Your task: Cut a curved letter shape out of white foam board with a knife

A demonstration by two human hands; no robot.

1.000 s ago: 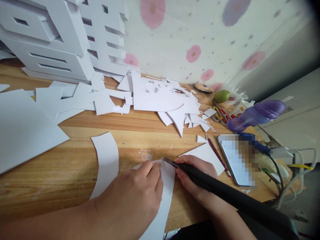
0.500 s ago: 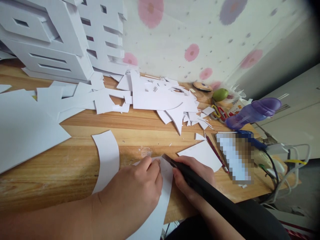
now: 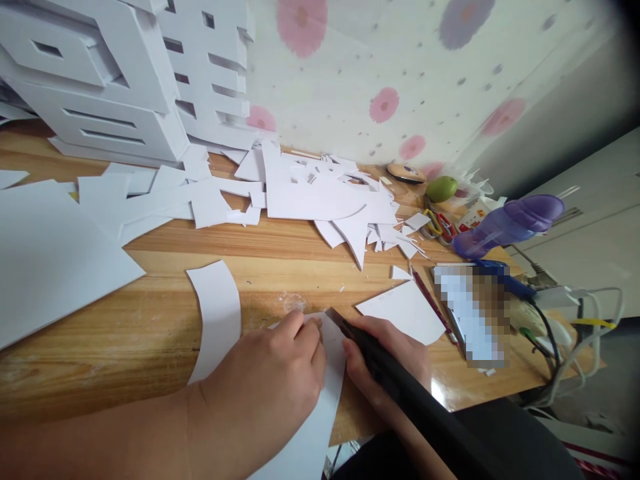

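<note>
A person sits at a wooden desk (image 3: 150, 333), cutting white card with a knife. The left hand (image 3: 273, 383), at the 6 o'clock edge of the view, lies with bent fingers pressing down a curved white strip (image 3: 325, 393) that runs from the hands toward the bottom edge. The right hand (image 3: 387, 360), just at its 3 o'clock side, is wrapped firmly around a black craft knife (image 3: 400, 387); the blade tip (image 3: 334, 315) rests on the strip's far end, beside the left fingertips.

Judging by the blade at the strip's top end, this cut looks barely begun, with most of the strip's length yet to follow. Some work seems done: a similar curved piece (image 3: 217, 313) lies free at 9 o'clock of the hands, and a flat offcut (image 3: 403, 310) sits at 2 o'clock.

A heap of white scraps (image 3: 320, 200) spreads at 12 o'clock. White slotted card structures (image 3: 125, 80) stand at 10 o'clock. At 3 o'clock lie a purple bottle (image 3: 510, 225), a green fruit (image 3: 442, 189), and cables (image 3: 565, 320).
</note>
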